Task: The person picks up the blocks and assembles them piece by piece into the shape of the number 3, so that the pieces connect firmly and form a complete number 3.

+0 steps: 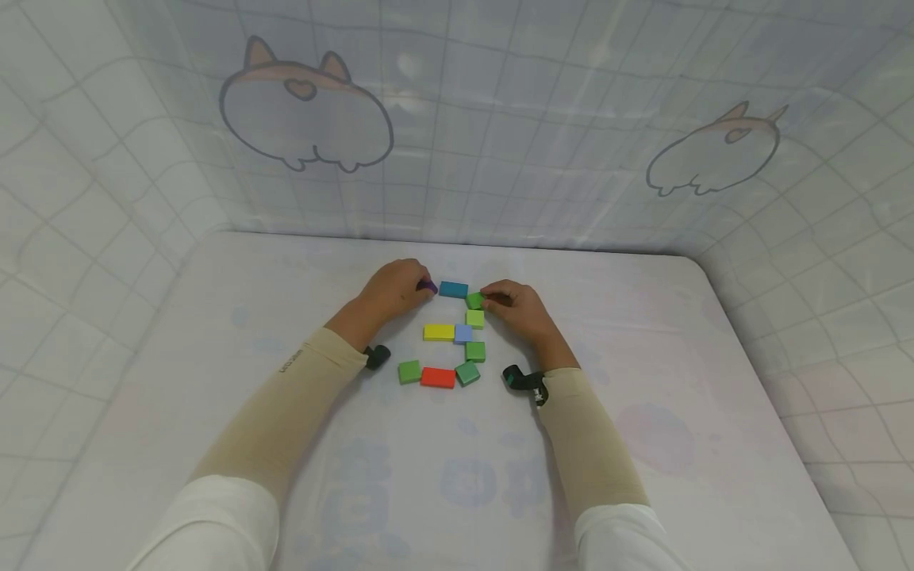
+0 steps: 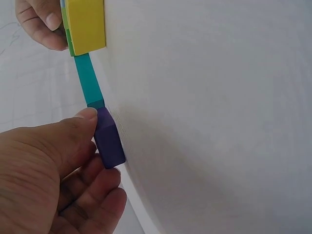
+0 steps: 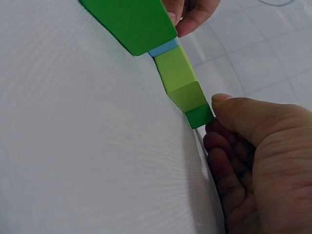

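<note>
My left hand (image 1: 397,289) pinches a purple block (image 2: 109,139) between thumb and fingers, at the left end of a blue block (image 1: 453,289). In the left wrist view that neighbour looks teal, and the purple block stands close against it. On the other side, the thumb and fingertips of my right hand (image 1: 520,309) hold a small green block (image 1: 474,300) at its outer edge. Just below it lies a light green block (image 1: 474,319). The right hand's other fingers curl beneath, partly in shadow in the right wrist view.
Lower in the figure lie a yellow block (image 1: 439,332), a light blue block (image 1: 463,333), a green block (image 1: 474,352), a darker green block (image 1: 467,373), a red block (image 1: 438,377) and another green block (image 1: 409,372). The white-covered table (image 1: 685,341) meets a grid-patterned curtain (image 1: 514,143) behind.
</note>
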`<action>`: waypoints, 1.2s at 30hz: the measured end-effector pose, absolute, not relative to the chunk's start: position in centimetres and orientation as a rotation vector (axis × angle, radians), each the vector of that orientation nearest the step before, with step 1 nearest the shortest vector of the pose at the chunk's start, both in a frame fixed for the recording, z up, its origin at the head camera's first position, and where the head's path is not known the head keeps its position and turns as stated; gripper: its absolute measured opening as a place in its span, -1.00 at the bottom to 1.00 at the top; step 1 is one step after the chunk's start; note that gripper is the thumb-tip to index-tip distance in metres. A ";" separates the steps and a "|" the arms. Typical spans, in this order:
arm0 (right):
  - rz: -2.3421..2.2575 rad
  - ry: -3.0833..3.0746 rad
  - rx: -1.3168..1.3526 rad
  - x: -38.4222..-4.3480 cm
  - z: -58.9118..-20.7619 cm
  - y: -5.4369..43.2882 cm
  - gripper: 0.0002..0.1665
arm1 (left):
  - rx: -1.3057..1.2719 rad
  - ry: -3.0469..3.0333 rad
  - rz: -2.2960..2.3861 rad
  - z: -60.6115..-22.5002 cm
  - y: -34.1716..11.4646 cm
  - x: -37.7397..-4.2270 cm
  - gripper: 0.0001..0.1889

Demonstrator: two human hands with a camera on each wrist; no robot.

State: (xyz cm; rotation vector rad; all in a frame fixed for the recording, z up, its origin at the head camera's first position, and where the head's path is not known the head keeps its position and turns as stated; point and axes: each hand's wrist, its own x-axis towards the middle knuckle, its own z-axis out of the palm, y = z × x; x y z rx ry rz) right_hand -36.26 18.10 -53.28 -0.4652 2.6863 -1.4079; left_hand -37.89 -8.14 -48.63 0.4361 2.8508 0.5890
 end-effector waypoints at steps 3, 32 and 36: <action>-1.411 2.683 -0.468 -36.3 -53.3 18.1 -0.70 | 0.435 2.858 0.585 -48.7 -8.1 -37.9 -0.73; -1.361 2.701 -0.407 -36.2 -53.1 17.9 -0.74 | 0.482 2.870 0.583 -48.6 -8.1 -37.7 -0.72; -1.367 2.702 -0.419 -36.2 -53.2 17.9 -0.74 | 0.482 2.872 0.589 -48.6 -8.1 -37.6 -0.73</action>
